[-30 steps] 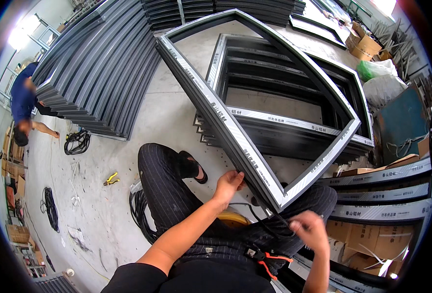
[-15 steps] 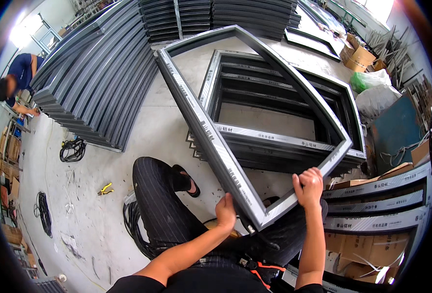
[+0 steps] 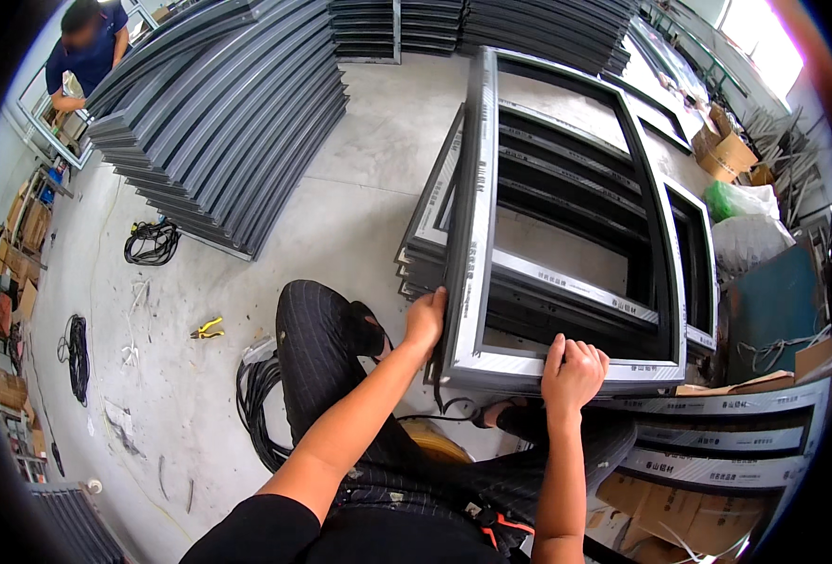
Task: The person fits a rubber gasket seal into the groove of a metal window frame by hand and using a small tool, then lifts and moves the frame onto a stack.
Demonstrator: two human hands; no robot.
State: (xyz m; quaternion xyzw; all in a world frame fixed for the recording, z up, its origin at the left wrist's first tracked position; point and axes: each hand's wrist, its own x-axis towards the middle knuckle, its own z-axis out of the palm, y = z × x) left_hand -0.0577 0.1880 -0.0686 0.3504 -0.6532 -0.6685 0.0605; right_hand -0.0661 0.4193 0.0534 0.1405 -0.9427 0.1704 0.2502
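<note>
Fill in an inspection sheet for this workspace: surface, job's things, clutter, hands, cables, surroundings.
Surface: grey floor, marked and littered with scraps.
Job's things: a dark frame with pale film, above a frame stack; whether they touch, cannot tell.
Clutter: yellow-handled pliers on the floor.
Hands: left hand on the frame's left side; right hand gripping its near rail.
Cables: black coil beside the left leg, two more farther left; cable or strip, cannot tell.
Surroundings: co-worker far left behind a tall stack; carton and bags at right.
</note>
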